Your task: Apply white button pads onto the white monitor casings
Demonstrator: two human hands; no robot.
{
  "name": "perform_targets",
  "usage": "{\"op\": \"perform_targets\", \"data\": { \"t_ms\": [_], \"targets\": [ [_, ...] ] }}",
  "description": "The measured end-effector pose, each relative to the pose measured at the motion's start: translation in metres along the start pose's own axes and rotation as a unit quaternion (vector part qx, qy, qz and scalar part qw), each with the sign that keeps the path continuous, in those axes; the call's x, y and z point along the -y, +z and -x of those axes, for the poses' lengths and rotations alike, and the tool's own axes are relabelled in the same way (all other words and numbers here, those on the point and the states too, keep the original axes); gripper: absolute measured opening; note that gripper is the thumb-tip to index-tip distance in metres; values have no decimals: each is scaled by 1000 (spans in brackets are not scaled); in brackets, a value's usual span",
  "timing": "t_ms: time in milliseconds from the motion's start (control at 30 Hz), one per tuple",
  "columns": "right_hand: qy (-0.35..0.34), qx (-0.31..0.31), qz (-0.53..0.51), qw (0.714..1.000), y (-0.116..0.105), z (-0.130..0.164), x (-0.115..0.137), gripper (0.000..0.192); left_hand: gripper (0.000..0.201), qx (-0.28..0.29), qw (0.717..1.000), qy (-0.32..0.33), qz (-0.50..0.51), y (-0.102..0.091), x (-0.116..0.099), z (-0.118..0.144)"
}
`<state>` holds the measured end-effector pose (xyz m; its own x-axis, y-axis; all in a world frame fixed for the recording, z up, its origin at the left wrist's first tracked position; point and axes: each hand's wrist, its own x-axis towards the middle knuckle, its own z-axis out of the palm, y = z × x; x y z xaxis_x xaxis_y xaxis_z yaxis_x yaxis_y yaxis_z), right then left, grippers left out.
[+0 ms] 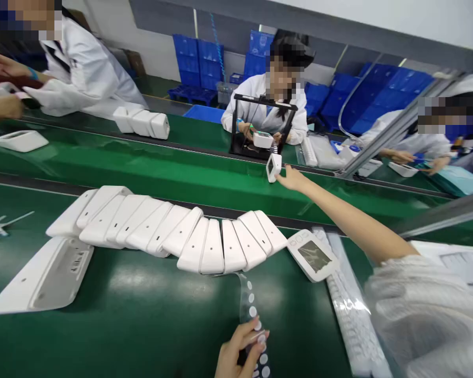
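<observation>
My right hand [290, 178] is stretched far out over the green belt and grips a small white device [273, 167] at the belt's far edge. My left hand [239, 353] stays low at the near edge and pinches a clear strip of round white stickers [249, 299]. That strip runs up to a row of several white device housings [173, 233] leaning on one another like fallen dominoes. One more device lies face up with its screen showing [314, 255], just right of the row.
A larger white housing [43, 275] lies at the near left. Across the green conveyor [173, 168] three people in white coats work; one sits behind a black frame jig [260, 126]. More white devices [142, 122] stand at the far left. A white foam strip [350, 320] lies right.
</observation>
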<state>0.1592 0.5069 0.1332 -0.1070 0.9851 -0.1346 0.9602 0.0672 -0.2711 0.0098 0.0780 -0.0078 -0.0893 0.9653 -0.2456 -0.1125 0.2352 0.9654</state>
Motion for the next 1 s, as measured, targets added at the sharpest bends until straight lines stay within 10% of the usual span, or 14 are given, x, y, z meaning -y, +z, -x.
{"op": "perform_targets", "data": {
  "t_ms": [167,300,533,767,1000],
  "targets": [
    [-48,165,46,984,-4,143,-71,96,42,10,999,27,-24,-3,-4,10],
    [-54,125,93,986,29,217,-79,116,39,3,998,50,-47,-4,-2,17],
    [-176,130,129,967,43,263,-72,119,58,30,999,5,29,-4,-2,20],
    [-521,107,121,838,57,308,-66,88,71,122,992,40,-6,-2,-1,22],
    [-542,129,-28,830,88,310,-71,77,60,153,986,25,-66,-10,-4,24]
  ]
}}
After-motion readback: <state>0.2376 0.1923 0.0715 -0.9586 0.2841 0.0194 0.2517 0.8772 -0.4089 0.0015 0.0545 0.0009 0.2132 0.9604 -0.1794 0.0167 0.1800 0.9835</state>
